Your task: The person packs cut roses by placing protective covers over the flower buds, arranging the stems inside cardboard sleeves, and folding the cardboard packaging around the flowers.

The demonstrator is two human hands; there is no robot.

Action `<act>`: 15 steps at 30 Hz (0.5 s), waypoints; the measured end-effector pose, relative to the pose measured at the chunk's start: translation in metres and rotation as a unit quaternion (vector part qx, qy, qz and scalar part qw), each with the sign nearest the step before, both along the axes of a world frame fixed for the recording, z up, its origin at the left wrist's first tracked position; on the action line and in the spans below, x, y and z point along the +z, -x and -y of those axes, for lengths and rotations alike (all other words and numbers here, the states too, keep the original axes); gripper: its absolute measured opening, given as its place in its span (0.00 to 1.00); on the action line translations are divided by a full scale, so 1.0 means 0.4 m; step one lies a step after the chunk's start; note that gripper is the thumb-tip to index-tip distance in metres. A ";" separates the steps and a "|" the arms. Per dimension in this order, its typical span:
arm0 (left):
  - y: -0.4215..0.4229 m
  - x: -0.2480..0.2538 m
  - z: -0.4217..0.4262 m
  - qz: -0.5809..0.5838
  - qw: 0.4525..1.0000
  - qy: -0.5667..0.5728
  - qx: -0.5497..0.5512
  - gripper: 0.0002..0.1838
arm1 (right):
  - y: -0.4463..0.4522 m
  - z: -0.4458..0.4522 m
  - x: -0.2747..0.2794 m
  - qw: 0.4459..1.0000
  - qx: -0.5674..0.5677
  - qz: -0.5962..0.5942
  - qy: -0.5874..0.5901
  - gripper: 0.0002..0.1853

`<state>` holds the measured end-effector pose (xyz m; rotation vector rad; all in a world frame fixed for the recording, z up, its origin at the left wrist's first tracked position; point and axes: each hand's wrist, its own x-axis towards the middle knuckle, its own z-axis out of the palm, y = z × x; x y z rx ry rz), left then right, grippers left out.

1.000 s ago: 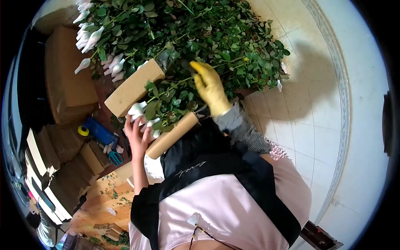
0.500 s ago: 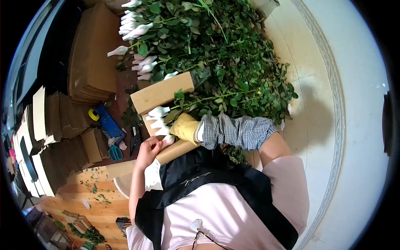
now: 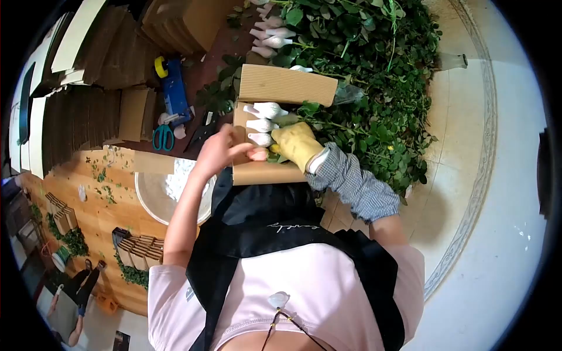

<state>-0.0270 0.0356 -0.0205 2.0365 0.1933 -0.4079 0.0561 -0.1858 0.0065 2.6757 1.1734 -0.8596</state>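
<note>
In the head view, my bare left hand (image 3: 219, 153) is at the left side of an open cardboard wrap (image 3: 266, 174), fingers apart. Its fingertips reach a pinkish rose head (image 3: 256, 154) with no white net visible on it; whether they touch it is unclear. My right hand (image 3: 297, 145), in a yellow glove and checked sleeve, is closed around the stems just behind the heads. Several roses in white foam nets (image 3: 261, 125) lie in a column on the cardboard. A corrugated flap (image 3: 287, 83) stands beyond them. The gloved fingertips are partly hidden by leaves.
Leafy rose stems (image 3: 374, 88) cover the right and far side. On the left are stacked cardboard sheets (image 3: 76, 126), teal scissors (image 3: 163, 137), a blue tape dispenser (image 3: 174, 88) and a round tub (image 3: 142, 190) of white nets. Another person (image 3: 76, 298) is at lower left.
The view has shifted, so the bench appears further right and more floor shows. My left hand has moved off the nearest netted head, its fingers spreading. A pinkish rose head now shows there.
</note>
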 end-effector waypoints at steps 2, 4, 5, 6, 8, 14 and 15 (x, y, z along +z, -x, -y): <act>-0.025 -0.004 0.047 0.046 0.997 -0.035 -0.042 0.18 | -0.006 0.009 -0.014 0.999 0.023 0.011 -0.029 0.12; -0.023 -0.033 0.064 0.111 0.993 -0.018 -0.033 0.16 | -0.002 0.009 -0.004 0.999 0.015 0.001 -0.038 0.12; -0.034 -0.023 0.064 0.115 0.993 -0.018 -0.035 0.16 | -0.004 0.018 -0.006 0.999 0.008 0.001 -0.047 0.11; -0.036 -0.009 0.063 0.102 0.993 -0.050 -0.028 0.16 | -0.002 0.025 -0.008 0.998 0.002 -0.003 -0.055 0.10; -0.040 0.020 0.058 0.128 0.986 -0.106 -0.013 0.14 | 0.001 0.023 -0.013 0.999 -0.004 -0.012 -0.040 0.09; 0.000 -0.056 0.051 0.117 0.981 0.141 0.066 0.10 | -0.011 0.016 -0.022 0.999 -0.022 -0.005 -0.028 0.06; 0.011 -0.074 0.026 0.085 0.955 0.208 0.192 0.09 | -0.005 0.013 -0.037 1.000 -0.022 0.003 -0.005 0.06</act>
